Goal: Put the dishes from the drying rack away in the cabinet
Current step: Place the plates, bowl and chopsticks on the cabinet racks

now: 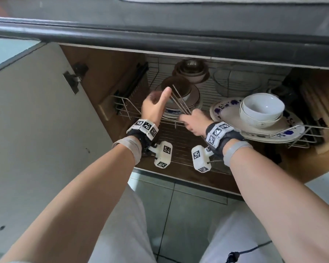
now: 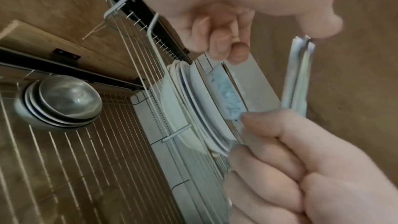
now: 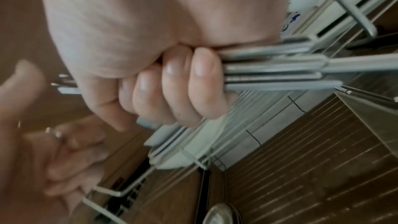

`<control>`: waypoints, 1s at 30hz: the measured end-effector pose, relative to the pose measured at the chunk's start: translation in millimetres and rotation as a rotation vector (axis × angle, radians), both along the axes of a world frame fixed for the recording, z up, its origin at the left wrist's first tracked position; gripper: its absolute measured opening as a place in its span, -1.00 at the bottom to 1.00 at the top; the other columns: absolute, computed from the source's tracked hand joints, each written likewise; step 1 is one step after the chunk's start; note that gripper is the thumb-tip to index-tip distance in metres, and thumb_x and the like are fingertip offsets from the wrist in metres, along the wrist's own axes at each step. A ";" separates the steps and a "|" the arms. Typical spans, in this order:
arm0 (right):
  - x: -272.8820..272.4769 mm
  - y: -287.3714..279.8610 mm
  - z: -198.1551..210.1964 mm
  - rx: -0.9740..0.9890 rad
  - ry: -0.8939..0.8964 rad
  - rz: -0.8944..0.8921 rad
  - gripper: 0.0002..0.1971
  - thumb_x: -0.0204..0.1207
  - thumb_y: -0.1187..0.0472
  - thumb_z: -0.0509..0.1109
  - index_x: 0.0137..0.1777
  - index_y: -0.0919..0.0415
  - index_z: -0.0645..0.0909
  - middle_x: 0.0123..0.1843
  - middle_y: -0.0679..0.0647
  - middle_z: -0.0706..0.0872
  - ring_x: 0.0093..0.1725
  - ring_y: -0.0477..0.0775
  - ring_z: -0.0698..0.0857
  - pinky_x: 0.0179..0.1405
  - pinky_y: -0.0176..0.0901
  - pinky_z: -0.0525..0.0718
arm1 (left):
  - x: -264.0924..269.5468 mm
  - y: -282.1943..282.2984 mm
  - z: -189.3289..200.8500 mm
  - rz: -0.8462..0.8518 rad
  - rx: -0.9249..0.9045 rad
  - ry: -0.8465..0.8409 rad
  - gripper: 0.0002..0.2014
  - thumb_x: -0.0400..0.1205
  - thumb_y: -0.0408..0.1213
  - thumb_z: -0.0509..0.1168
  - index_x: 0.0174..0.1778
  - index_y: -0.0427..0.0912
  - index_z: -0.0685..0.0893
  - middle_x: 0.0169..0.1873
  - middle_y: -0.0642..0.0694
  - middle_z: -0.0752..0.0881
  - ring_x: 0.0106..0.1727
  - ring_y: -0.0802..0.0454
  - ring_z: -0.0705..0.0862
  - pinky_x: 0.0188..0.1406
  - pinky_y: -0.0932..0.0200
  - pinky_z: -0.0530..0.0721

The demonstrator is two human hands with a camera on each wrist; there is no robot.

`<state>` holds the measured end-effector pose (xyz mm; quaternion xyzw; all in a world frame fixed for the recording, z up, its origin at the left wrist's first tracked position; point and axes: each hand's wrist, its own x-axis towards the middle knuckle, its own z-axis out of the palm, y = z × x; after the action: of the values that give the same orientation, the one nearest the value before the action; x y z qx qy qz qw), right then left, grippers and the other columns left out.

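Note:
My right hand (image 1: 193,121) grips a bundle of metal chopsticks (image 1: 179,101) by their lower ends, and they slant up to the left over the cabinet's wire rack (image 1: 179,143). The right wrist view shows the fingers (image 3: 172,91) wrapped round the chopsticks (image 3: 280,67). My left hand (image 1: 154,105) is beside them with loosely curled fingers and a raised thumb. That thumb (image 2: 318,23) meets the chopsticks' upper ends (image 2: 301,43). The left hand holds nothing. Behind the chopsticks a stack of plates (image 1: 195,97) with a small bowl on top stands in the rack.
White bowls (image 1: 262,107) rest on blue-flowered plates (image 1: 228,112) at the right of the rack. Stacked metal bowls (image 1: 191,70) and a glass bowl (image 1: 235,80) sit at the back. The cabinet door (image 1: 36,120) stands open on the left, and the dark countertop edge (image 1: 160,37) overhangs.

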<state>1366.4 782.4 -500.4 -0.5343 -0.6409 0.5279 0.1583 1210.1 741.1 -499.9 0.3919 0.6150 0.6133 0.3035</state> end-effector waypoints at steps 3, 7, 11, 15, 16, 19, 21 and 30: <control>-8.9 -17.4 -18.7 -0.079 -0.049 0.127 -0.62 0.56 0.05 0.39 -0.44 0.07 0.36 -0.62 -0.05 0.32 -0.70 -0.04 0.21 -0.68 -0.29 0.16 | 6.7 -18.8 -10.3 -0.152 -0.048 0.030 -0.76 0.58 -0.02 0.48 -0.21 -0.13 0.71 -0.62 0.19 0.62 -0.60 0.31 0.51 -0.54 0.38 0.44; -17.0 -32.8 -40.2 -0.135 -0.079 0.169 -0.59 0.54 -0.05 0.44 -0.43 0.09 0.41 -0.65 -0.06 0.37 -0.69 -0.04 0.25 -0.63 -0.28 0.20 | 6.7 -43.4 -26.6 -0.252 -0.174 0.107 -0.65 0.64 -0.13 0.45 -0.30 -0.35 0.63 -0.71 0.08 0.53 -0.73 0.21 0.40 -0.71 0.36 0.36; -7.4 -47.9 -56.6 -0.099 0.037 0.297 -0.65 0.57 -0.09 0.44 -0.29 0.16 0.60 -0.54 -0.02 0.48 -0.64 -0.07 0.35 -0.62 -0.24 0.32 | 7.5 -52.8 -43.4 -0.159 -0.260 0.085 -0.69 0.69 -0.14 0.36 -0.25 -0.29 0.72 -0.79 0.08 0.51 -0.75 0.23 0.40 -0.69 0.35 0.36; 24.0 -53.1 -77.7 -0.080 0.069 0.343 -0.70 0.72 -0.01 0.26 -0.04 0.18 0.71 -0.45 -0.06 0.54 -0.59 -0.13 0.44 -0.63 -0.29 0.44 | 15.5 -61.0 -69.6 -0.132 -0.448 -0.116 -0.74 0.72 -0.17 0.31 -0.27 -0.16 0.70 -0.76 0.07 0.54 -0.78 0.19 0.41 -0.76 0.41 0.27; 31.2 -54.1 -83.0 -0.112 0.057 0.341 -0.69 0.73 -0.01 0.23 -0.03 0.16 0.71 -0.45 -0.06 0.51 -0.61 -0.13 0.41 -0.66 -0.29 0.38 | 21.7 -62.6 -75.8 -0.152 -0.495 -0.140 -0.73 0.72 -0.16 0.30 -0.27 -0.16 0.68 -0.75 0.05 0.56 -0.77 0.18 0.42 -0.75 0.40 0.27; 50.3 -55.6 -93.9 -0.178 -0.031 0.273 -0.63 0.74 -0.06 0.15 -0.15 0.12 0.63 -0.48 -0.06 0.39 -0.64 -0.12 0.26 -0.70 -0.30 0.15 | 43.8 -61.1 -88.0 -0.171 -0.610 -0.093 -0.60 0.70 -0.03 0.30 -0.38 -0.20 0.66 -0.67 0.00 0.65 -0.68 0.13 0.51 -0.63 0.29 0.37; 66.6 -53.7 -93.0 -0.156 -0.086 0.197 -0.62 0.74 -0.06 0.13 -0.19 0.12 0.60 -0.49 -0.06 0.37 -0.64 -0.12 0.23 -0.75 -0.35 0.13 | 57.8 -52.8 -93.6 -0.209 -0.635 -0.048 -0.58 0.72 0.05 0.26 -0.30 -0.20 0.70 -0.59 -0.01 0.72 -0.64 0.14 0.58 -0.62 0.30 0.37; 177.3 -23.2 -100.3 -0.041 -0.337 -0.309 -0.59 0.71 0.05 0.16 -0.32 0.17 0.63 -0.38 0.07 0.55 -0.51 0.05 0.42 -0.54 -0.19 0.33 | 114.8 -14.9 -105.2 -0.386 -0.726 -0.033 -0.81 0.72 -0.19 0.27 0.12 -0.21 0.67 -0.45 -0.04 0.75 -0.68 0.18 0.63 -0.61 0.31 0.51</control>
<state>1543.7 759.2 -600.7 -0.7099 -0.5579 0.4137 0.1172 1325.0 726.3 -605.1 0.3574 0.7018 0.2945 0.5413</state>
